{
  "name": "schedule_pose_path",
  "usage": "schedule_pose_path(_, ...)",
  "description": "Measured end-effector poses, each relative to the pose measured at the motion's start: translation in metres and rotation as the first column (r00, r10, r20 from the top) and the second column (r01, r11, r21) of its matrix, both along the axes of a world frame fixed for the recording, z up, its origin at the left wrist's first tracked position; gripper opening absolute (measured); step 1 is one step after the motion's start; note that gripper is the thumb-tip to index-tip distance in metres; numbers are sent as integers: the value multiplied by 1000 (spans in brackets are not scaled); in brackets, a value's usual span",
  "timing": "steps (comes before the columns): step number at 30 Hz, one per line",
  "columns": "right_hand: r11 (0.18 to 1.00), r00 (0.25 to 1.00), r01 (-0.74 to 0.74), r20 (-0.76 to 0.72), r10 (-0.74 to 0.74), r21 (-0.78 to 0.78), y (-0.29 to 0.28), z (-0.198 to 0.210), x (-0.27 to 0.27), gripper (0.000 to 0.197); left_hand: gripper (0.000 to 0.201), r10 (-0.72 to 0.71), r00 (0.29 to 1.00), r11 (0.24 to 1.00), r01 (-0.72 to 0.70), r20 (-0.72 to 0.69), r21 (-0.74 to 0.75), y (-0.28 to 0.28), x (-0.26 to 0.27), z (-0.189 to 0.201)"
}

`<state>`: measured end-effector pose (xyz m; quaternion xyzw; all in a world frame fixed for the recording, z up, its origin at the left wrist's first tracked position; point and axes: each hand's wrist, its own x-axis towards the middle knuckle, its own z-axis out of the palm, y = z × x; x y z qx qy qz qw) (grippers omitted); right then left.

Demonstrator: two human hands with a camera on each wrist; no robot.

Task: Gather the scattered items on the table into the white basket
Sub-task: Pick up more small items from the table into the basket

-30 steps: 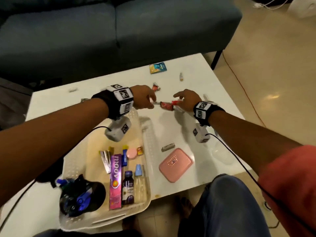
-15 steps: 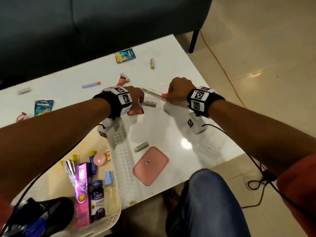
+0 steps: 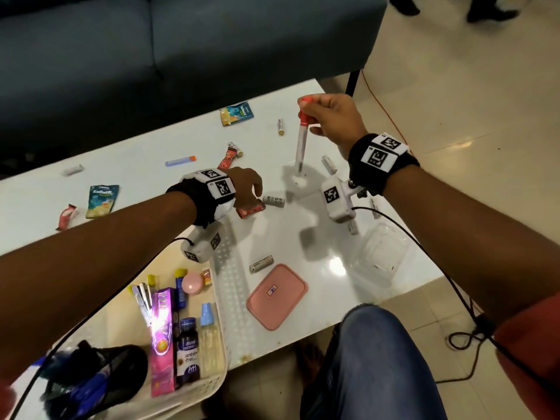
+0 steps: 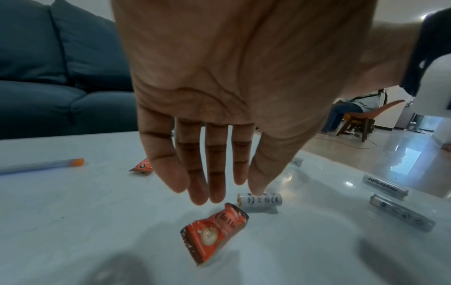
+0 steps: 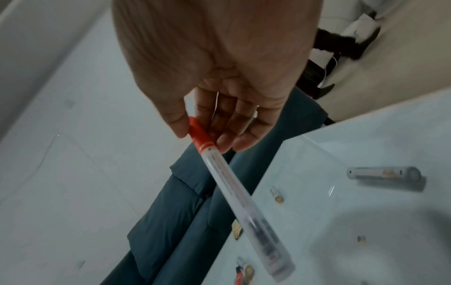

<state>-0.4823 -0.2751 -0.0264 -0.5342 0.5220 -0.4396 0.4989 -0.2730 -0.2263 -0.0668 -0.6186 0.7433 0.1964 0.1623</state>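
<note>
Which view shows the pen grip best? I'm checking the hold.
The right wrist view: the right hand pinches the pen at its red end, close up. The head view shows it smaller; the left wrist view lacks it.

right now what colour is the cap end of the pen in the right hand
Red, on the pen; clearest in the right wrist view.

Overhead room light is soft and rather dim. It throws blurry grey shadows of both arms across the glossy white tabletop (image 3: 145,165), with a glare spot near its front edge. Wrist views bend strongly at the edges; the pen (image 5: 244,200) smears with motion.
</note>
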Motion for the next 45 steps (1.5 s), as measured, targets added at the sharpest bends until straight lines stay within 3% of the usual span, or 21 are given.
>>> schedule_pose_path(3, 996, 996, -67, -58, 70, 62, 4, -7, 15, 29, 27, 7, 1000, 999, -7, 3, 41, -5, 14, 7)
schedule_pose_path(6, 978, 941, -203, -265, 209, 49, 11, -24, 33, 33, 29, 32, 999, 999, -33, 25, 16, -23, 40, 25)
schedule_pose_path(8, 939, 785, -336, -530, 319, 67, 7, -40, 47, 33, 28, 75, 996, 996, -73, 48, -41, -40, 66, 35)
schedule_pose_path(11, 882, 425, -419, -811, 402, 217, 4, -63, 71, 37, 24, 158, 983, 984, -149, 91, -99, -62, 108, 35)
schedule_pose_path(12, 873, 347, -430, -850, 397, 232, 3, -70, 80, 39, 24, 178, 979, 980, -166, 104, -108, -67, 121, 33)
schedule_pose_path(14, 866, 268, -453, -895, 358, 211, 1, -77, 90, 38, 30, 205, 970, 973, -187, 132, -138, -73, 138, 28)
schedule_pose_path(19, 857, 192, -472, -924, 331, 209, -18, -77, 108, 40, 59, 213, 966, 973, -195, 144, -125, -90, 168, 0)
schedule_pose_path(21, 855, 168, -476, -933, 320, 208, -19, -78, 113, 40, 62, 164, 970, 984, -148, 178, -99, -97, 170, -10)
schedule_pose_path(27, 859, 157, -467, -936, 314, 210, -14, -77, 125, 42, 36, 35, 973, 997, -20, 229, -71, -113, 163, -18)
schedule_pose_path(38, 845, 144, -483, -931, 336, 230, -24, -80, 126, 42, 16, -57, 947, 995, 79, 317, -55, -133, 149, -28)
schedule_pose_path(42, 857, 170, -456, -922, 348, 239, -24, -83, 127, 45, 16, 10, 981, 989, 19, 191, -148, -123, 147, -23)
schedule_pose_path(45, 871, 172, -427, -924, 342, 243, -21, -84, 129, 47, 14, 77, 997, 974, -69, 27, -216, -106, 156, 7)
